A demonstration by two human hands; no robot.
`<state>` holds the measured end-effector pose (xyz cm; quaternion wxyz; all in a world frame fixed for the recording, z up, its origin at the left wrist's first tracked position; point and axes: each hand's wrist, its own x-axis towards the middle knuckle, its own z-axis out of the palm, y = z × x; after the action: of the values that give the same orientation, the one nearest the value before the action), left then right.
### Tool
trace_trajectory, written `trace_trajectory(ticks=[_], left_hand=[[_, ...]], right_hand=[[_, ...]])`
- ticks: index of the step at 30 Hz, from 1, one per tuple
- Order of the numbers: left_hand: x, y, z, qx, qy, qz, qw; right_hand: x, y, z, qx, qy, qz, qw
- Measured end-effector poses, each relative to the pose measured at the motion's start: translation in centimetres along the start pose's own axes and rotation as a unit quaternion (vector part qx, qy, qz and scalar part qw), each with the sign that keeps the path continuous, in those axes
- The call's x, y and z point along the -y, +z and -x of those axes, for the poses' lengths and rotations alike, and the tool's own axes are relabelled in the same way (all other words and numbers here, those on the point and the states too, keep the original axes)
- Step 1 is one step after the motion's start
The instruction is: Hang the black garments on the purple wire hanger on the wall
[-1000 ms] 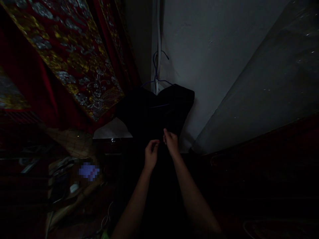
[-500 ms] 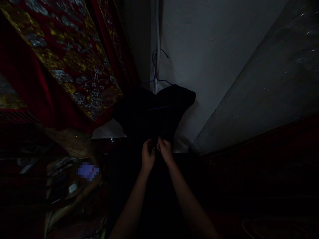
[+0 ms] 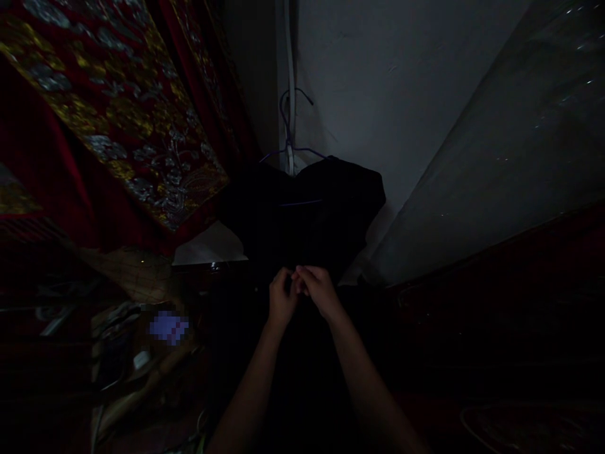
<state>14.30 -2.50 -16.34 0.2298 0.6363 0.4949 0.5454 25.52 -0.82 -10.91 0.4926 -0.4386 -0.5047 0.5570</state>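
Observation:
A black garment [image 3: 312, 227] hangs on a thin purple wire hanger [image 3: 302, 150] against the wall. At the middle of its front are both my hands, fingertips nearly meeting. My left hand [image 3: 282, 299] has thumb and fingers curled in a pinch on the dark cloth. Close beside it, my right hand [image 3: 317, 289] is closed too, thumb against the fingers, also at the cloth. Too little light reaches the fabric to show folds or any small fastening between the fingertips.
A red cloth [image 3: 142, 145] with gold and silver embroidery hangs at the left. A white pipe [image 3: 289, 63] runs down the pale wall [image 3: 368, 75]. Translucent sheeting [image 3: 510, 145] covers the right side. Cluttered items, including a small white object [image 3: 141, 360], lie at lower left.
My right hand has closed in on the left, so the fingertips now almost touch. The garment's right side has spread a little outward, and the view has shifted slightly.

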Motion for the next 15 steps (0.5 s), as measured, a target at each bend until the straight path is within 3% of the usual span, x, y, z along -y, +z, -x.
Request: trace_trajectory(ticks=[2,6,8,10,12,15], left_hand=[[0.2,0.2,0.0,-0.003,-0.001,-0.018,1.000],[1.1,0.3,-0.6,0.017,-0.006,-0.069,0.997],[1.1,-0.1,-1.5,0.049,-0.005,-0.090,0.995],[0.1,-1.1,-3.0,0.086,0.002,-0.104,0.991],[-2.0,-2.4,-5.0,0.090,0.030,-0.094,0.991],[-7.0,-4.7,-8.6,-0.012,0.127,-0.041,0.991]], right_hand=[[3.6,0.0,-2.1,0.002,-0.001,-0.006,1.000],[13.0,0.2,-6.4,-0.003,-0.094,-0.013,0.995],[16.3,0.6,-7.3,0.016,-0.142,-0.013,0.990],[17.8,0.9,-7.0,0.031,-0.177,-0.014,0.984],[17.7,1.2,-6.1,0.037,-0.196,-0.012,0.980],[16.5,1.3,-5.0,0.046,-0.209,0.015,0.977]])
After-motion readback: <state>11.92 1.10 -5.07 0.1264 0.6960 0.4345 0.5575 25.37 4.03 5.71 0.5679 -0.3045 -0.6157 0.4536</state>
